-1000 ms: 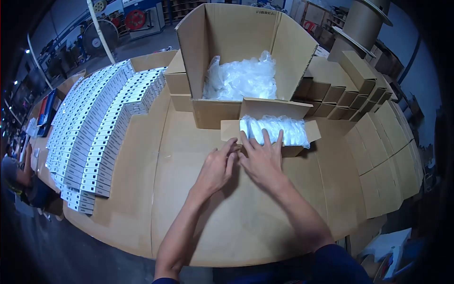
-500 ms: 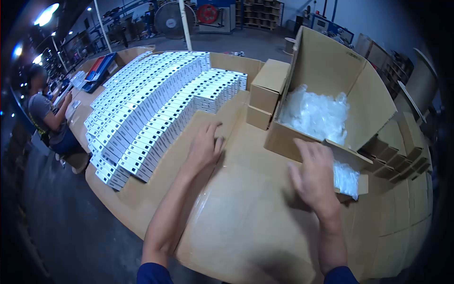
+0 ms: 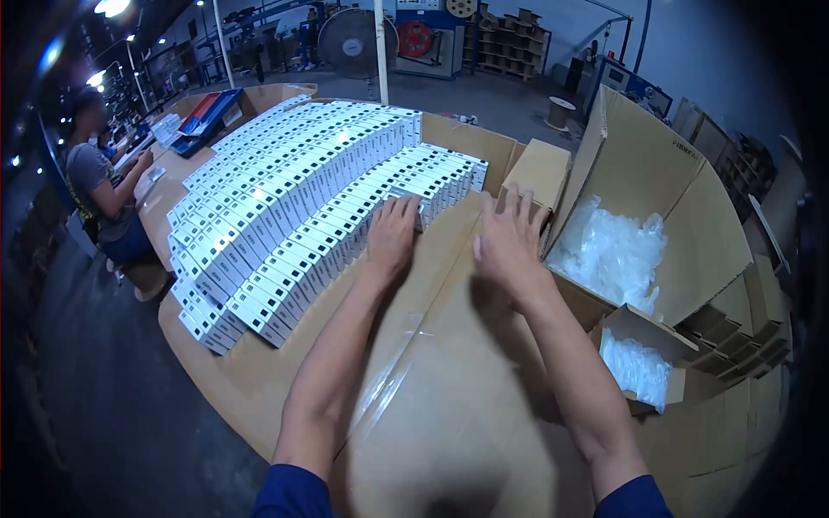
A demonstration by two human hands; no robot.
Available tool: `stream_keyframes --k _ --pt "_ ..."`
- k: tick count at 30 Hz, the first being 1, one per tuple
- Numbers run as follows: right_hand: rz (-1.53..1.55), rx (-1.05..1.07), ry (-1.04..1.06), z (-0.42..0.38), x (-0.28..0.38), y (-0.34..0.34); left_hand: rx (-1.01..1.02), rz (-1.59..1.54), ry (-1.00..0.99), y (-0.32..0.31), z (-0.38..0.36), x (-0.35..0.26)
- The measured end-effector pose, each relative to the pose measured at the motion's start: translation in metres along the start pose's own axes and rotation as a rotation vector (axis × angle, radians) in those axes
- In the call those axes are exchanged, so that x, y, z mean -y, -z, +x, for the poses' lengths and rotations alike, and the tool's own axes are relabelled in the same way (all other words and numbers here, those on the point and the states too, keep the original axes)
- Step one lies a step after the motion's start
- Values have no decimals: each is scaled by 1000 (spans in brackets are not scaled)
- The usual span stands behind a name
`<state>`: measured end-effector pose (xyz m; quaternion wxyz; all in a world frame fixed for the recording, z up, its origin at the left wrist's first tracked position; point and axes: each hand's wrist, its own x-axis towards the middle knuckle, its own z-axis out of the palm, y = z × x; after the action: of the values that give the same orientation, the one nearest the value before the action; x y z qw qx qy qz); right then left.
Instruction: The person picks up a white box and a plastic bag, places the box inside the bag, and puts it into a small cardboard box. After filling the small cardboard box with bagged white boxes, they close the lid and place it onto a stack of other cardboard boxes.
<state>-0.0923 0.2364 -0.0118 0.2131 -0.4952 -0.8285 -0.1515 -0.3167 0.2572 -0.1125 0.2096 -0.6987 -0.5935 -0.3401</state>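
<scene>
My left hand [image 3: 394, 235] has reached the front row of narrow white boxes [image 3: 311, 233], its fingers closed over a small white box [image 3: 421, 211] at the step in the row. Much of that box is hidden behind the fingers. My right hand [image 3: 511, 246] is raised above the cardboard-covered table, fingers spread and nothing in them. It is nearest to a closed brown carton [image 3: 537, 168]. The white boxes stand packed side by side in long stepped rows, dark squares on their ends.
On the right, a large open carton [image 3: 708, 194] holds clear plastic bags [image 3: 613, 250]. A smaller open box of clear plastic packets [image 3: 637, 367] stands before it. Flattened cardboard is stacked at far right. At the far left a person [image 3: 108, 186] sits near a blue and red tray [image 3: 205, 121].
My left hand has moved forward to the white boxes and closed on one. My right hand has moved forward and left, away from the small packet box. The view has shifted slightly.
</scene>
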Motion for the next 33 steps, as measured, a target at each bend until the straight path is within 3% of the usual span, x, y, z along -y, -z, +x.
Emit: stream_keyframes --k 1,4,11,14,16,18,20,22,24,26,30,32,33 --pt "-27 40 -14 0 1 -1 -78 -2 -16 1 -1 -1" --pt "-54 91 -13 -1 2 -5 32 72 -19 6 -2 6" --pt "-40 206 -21 -5 2 14 -246 -151 -31 51 -13 -29" --pt "251 23 -13 -17 -3 13 -252 -395 -27 72 -24 -47" --pt "819 63 78 -33 -2 32 -319 -350 -168 110 -24 -75" --pt "1465 317 -153 -59 5 77 -321 -272 -284 143 -28 -106" --pt "1683 246 -201 -86 2 85 -301 -356 -363 154 -35 -135" --pt "1496 288 -200 -106 -25 101 -221 -441 -456 162 -37 -165" --pt "1564 137 -237 -127 -50 107 -37 -608 -477 180 -25 -195" --pt "1635 163 -395 -143 -80 132 90 -764 -395 186 -9 -216" --pt "874 -213 -283 -153 -151 160 158 -703 -477 138 54 -257" --pt "675 -104 -473 -150 -174 180 232 -571 -597 101 86 -277" --pt "607 -183 -425 -151 -187 175 266 -507 -642 79 96 -286"
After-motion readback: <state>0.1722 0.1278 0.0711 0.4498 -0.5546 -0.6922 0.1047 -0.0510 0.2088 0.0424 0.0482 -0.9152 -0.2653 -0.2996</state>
